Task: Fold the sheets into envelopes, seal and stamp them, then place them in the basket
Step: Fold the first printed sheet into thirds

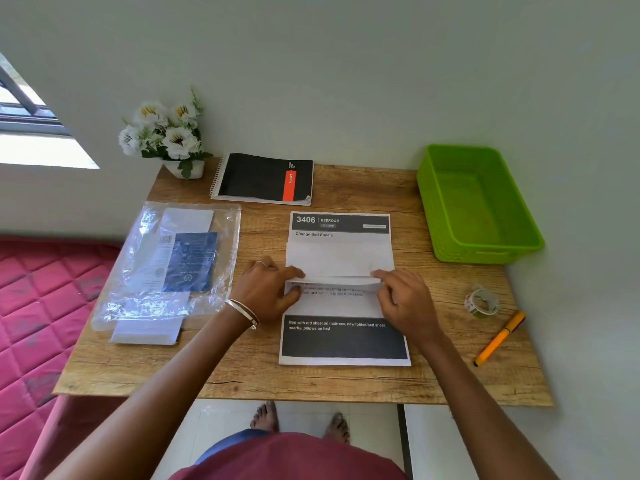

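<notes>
Item: 1 printed sheet (341, 258), thin white office paper with dark header and footer bands, lying flat at centre frame on the wooden table (363, 188); a blank white panel is turned over the middle, its free edge meeting a shallow crosswise pleat. Left hand (266, 292) pinches the left end of that pleat between thumb and forefinger; right hand (405, 299) pinches the right end, fingers curled on the paper edge, though how many layers each pinch takes cannot be made out. Step judged: setting a crosswise fold. Best practice, as a judgement: keep both side edges aligned, hold the 2 ends level, then draw the fingertips from the centre outward so the crease sets sharp and straight; paper this light will skew or wrinkle if 1 end leads. Basket (450, 244), upper right: lime-green rigid plastic, rectangular, woven-pattern walls, holding nothing. Tape roll (482, 303), right of the sheet: clear, glossy, small ring. Pen (500, 337), lower right: orange, slim cylinder. Plastic sleeve (207, 216), left: crinkled, transparent, covering further paper and a blue card. Notebook (263, 178), upper centre: black cover, wire spiral. Potted flowers (162, 133), upper left: white, probably artificial.
</notes>
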